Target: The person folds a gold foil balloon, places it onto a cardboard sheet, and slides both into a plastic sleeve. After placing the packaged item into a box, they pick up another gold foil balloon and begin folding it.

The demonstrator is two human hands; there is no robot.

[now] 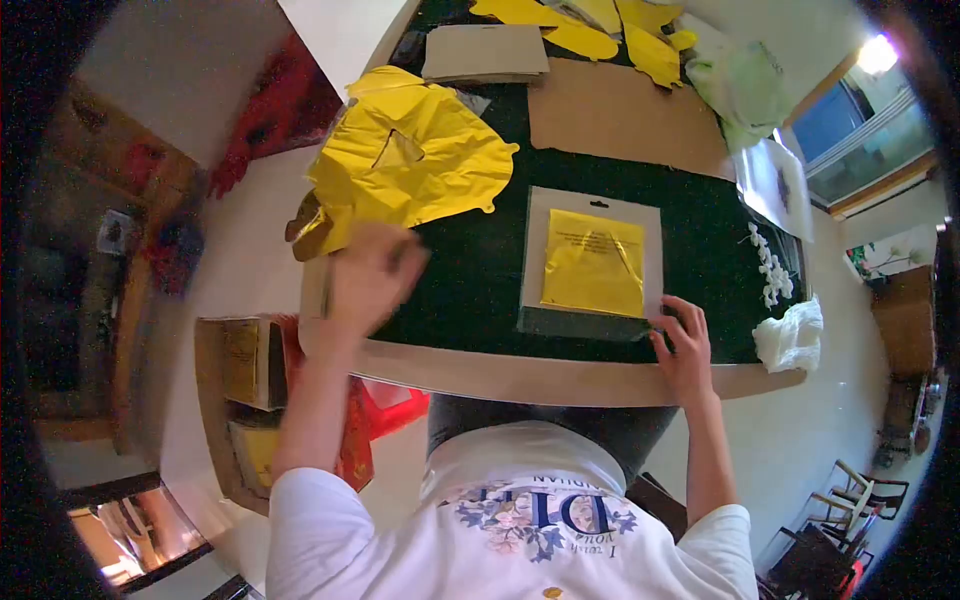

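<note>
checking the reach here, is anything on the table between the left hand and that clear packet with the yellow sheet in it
Nothing visible does. The left hand is at the lower edge of the yellow foil piece, and only bare dark table lies between it and the packet. The right hand already touches the packet's near corner.

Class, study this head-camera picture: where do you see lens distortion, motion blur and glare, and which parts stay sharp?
Head view: a fisheye lens bends the table edge and leaves black corners; the left hand at the yellow foil balloon is smeared by motion blur; the right hand on the clear packet holding a yellow sheet is sharp; the window at upper right is blown out, with a bright flare spot.
</note>
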